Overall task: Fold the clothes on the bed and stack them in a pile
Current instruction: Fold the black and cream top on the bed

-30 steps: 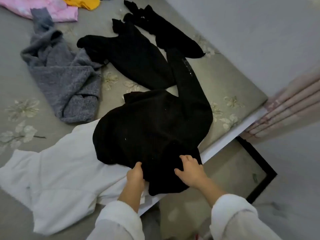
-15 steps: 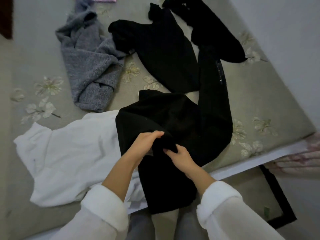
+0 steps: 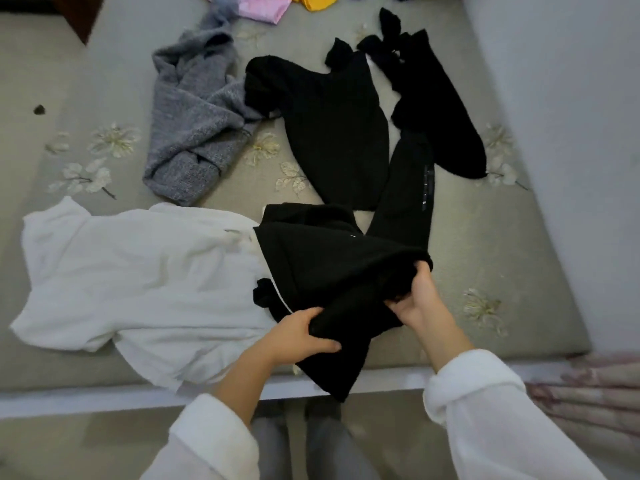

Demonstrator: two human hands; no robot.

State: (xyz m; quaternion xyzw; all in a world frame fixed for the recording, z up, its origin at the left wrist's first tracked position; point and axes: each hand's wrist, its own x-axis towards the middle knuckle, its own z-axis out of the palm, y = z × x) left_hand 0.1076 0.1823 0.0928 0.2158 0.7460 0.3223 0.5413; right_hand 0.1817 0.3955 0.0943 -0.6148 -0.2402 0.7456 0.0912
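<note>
Bed [image 3: 104, 81]: clothes loose all over, no pile yet. White top [image 3: 138, 271] lies flat near the left edge. Black garment [image 3: 329, 265] overlaps its right side. Its long axis runs away from the person, with a tail trailing far-right and the near end hanging over the bed edge. Both hands are clamped on that near end: left hand [image 3: 298, 336] lower, right hand [image 3: 420, 306] close beside it and nearer the tail.

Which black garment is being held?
The bunched black knit garment nearest the person, overlapping the white top; left hand and right hand grip it. Other black pieces lie untouched behind.
</note>
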